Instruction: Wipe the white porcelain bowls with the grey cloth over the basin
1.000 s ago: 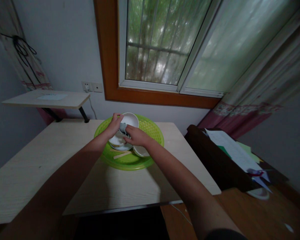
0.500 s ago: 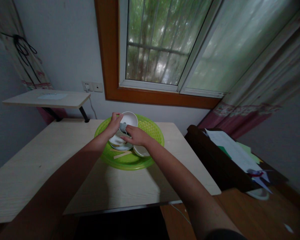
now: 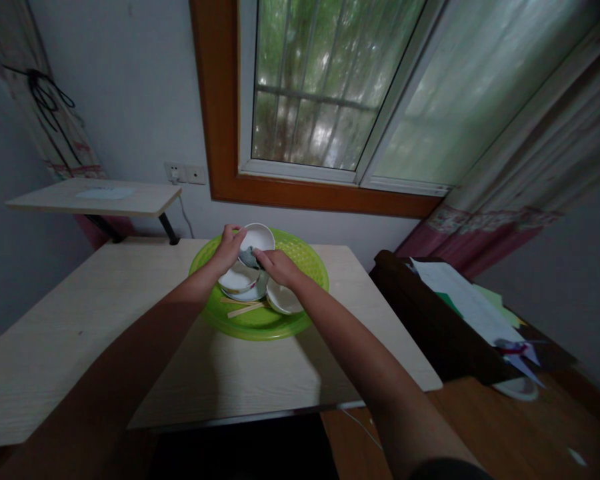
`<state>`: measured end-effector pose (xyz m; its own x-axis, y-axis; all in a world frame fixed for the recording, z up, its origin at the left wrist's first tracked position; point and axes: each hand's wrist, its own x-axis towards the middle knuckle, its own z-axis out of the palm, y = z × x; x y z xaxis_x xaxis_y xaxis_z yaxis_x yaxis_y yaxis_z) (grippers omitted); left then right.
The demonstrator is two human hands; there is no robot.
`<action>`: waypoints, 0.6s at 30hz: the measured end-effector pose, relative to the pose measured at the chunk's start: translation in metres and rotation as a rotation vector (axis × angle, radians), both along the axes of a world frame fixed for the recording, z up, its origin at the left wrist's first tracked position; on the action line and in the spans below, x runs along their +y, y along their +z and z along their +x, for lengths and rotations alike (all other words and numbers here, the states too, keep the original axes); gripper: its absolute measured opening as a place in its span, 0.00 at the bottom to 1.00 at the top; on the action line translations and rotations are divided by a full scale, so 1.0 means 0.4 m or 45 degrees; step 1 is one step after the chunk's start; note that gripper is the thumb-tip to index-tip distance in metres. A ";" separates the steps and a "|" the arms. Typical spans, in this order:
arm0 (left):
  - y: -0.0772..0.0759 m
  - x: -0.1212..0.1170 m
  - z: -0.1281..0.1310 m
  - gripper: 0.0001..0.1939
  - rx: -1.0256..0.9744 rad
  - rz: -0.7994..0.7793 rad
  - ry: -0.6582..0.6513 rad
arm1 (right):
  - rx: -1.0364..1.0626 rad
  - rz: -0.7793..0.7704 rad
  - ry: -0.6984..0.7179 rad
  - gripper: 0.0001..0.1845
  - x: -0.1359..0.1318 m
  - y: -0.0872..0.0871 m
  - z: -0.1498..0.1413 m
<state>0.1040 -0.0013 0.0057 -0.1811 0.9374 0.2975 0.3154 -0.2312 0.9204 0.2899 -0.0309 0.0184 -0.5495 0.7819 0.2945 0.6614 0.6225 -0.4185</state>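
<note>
My left hand (image 3: 229,250) grips the rim of a white bowl (image 3: 258,235), which is tilted toward me at the back of a round green basket tray (image 3: 265,331). My right hand (image 3: 275,265) is closed on a grey cloth (image 3: 250,257) at the bowl's near edge. Below them in the tray, a second white bowl (image 3: 239,279) sits on a white plate (image 3: 253,293). A third white bowl (image 3: 283,299) lies to the right, partly under my right wrist. Light wooden chopsticks (image 3: 245,309) rest in front of the plate.
The tray stands on a pale wooden table (image 3: 145,347). A small raised shelf (image 3: 95,197) is at the back left. On the right, a dark cabinet (image 3: 410,320) bears papers (image 3: 460,293). Behind the table are a wall and a window (image 3: 320,100).
My right hand has drawn its fingers in around the cloth and shifted slightly right. The cloth has been pulled toward it. My left hand stays on the bowl.
</note>
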 end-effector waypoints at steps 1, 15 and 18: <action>0.001 -0.002 0.000 0.19 0.004 0.009 -0.003 | -0.003 0.008 0.021 0.36 0.002 -0.002 0.000; -0.009 0.013 -0.011 0.18 0.039 0.039 0.082 | 0.050 0.065 0.282 0.18 0.005 -0.004 0.001; -0.017 0.022 -0.013 0.19 0.052 0.028 0.085 | 0.020 0.052 0.292 0.19 0.009 -0.007 0.002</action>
